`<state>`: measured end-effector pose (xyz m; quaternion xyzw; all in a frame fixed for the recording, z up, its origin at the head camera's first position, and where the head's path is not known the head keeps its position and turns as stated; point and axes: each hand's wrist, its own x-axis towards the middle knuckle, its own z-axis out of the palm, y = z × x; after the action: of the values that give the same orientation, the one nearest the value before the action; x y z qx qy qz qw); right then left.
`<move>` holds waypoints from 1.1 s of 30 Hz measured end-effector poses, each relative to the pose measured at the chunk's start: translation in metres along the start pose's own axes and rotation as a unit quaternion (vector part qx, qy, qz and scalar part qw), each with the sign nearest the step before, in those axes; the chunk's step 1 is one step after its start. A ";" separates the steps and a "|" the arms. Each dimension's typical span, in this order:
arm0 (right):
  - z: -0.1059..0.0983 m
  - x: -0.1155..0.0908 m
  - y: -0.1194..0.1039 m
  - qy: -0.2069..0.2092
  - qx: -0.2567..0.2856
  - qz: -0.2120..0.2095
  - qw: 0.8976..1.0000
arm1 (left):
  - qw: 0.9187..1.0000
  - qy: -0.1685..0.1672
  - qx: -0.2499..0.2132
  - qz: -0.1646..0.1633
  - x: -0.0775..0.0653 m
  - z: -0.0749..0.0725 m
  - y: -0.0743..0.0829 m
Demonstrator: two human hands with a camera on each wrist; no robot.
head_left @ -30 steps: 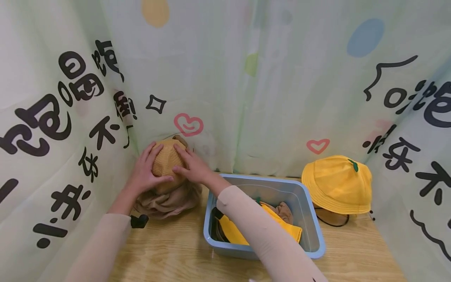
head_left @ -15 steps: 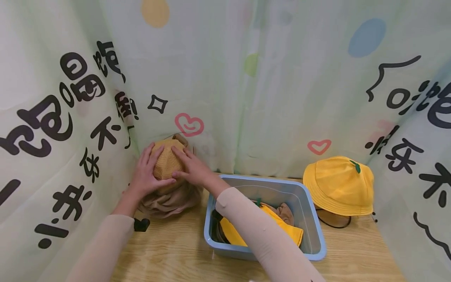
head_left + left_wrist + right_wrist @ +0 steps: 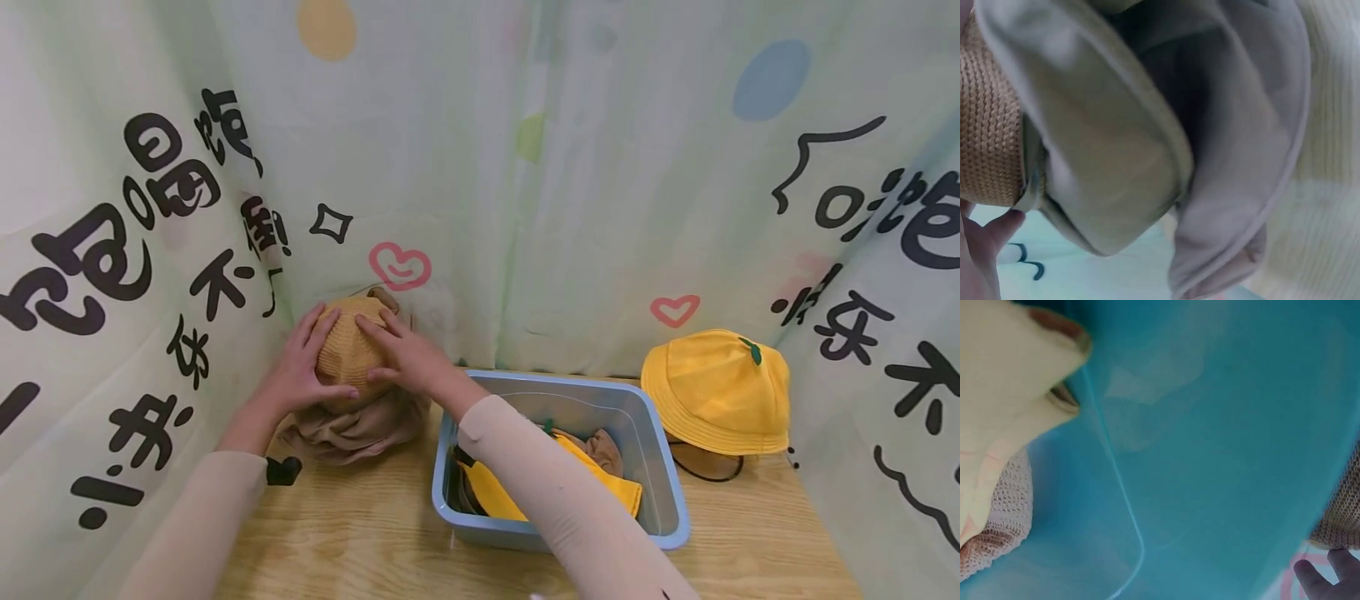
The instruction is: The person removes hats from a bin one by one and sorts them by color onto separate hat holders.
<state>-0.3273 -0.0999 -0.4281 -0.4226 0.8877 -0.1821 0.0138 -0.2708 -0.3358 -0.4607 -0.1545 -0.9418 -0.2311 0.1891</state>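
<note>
A tan woven hat [image 3: 349,352] sits on top of a stack of soft brown cloth hats [image 3: 360,429] at the back left of the table. My left hand [image 3: 307,367] rests on the left side of its crown, fingers spread and thumb across the front. From the other side my right hand [image 3: 408,354] touches the crown with lightly bent, spread fingers. In the left wrist view the khaki brim [image 3: 1104,137] droops below the woven crown [image 3: 988,119]. The right wrist view shows two fingertips [image 3: 1338,559] beside the weave.
A blue plastic bin [image 3: 671,467] stands right of the stack, under my right forearm, with yellow and brown hats [image 3: 607,479] inside. Beyond it, a yellow bucket hat [image 3: 716,392] with a green sprout lies on another brown hat. Printed curtains [image 3: 450,167] enclose the table [image 3: 360,542].
Both hands stay on the woven hat's crown. My left hand has shifted slightly left, and the right fingers have spread a little over the crown. The bin and the yellow hat stay put.
</note>
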 end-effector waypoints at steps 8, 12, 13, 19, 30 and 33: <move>0.008 0.000 0.004 0.009 -0.008 0.006 1.000 | 1.000 0.016 -0.020 0.010 -0.003 0.008 -0.003; 0.007 0.002 0.005 0.018 -0.010 -0.013 1.000 | 1.000 0.004 -0.012 0.002 -0.001 0.002 -0.003; 0.006 0.003 0.004 0.020 -0.012 -0.020 1.000 | 1.000 0.000 -0.010 0.000 0.000 0.000 -0.003; 0.003 0.005 -0.001 0.013 0.002 -0.038 0.999 | 1.000 -0.009 -0.004 0.006 0.001 -0.002 -0.003; 0.004 0.006 0.003 -0.009 0.040 -0.029 0.999 | 1.000 -0.010 -0.008 0.009 0.002 0.001 -0.005; -0.003 0.005 0.001 0.001 0.049 -0.028 0.998 | 1.000 -0.017 -0.006 0.004 0.005 -0.008 0.000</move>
<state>-0.3316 -0.1024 -0.4250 -0.4458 0.8656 -0.2264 0.0284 -0.2729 -0.3385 -0.4516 -0.1629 -0.9430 -0.2331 0.1727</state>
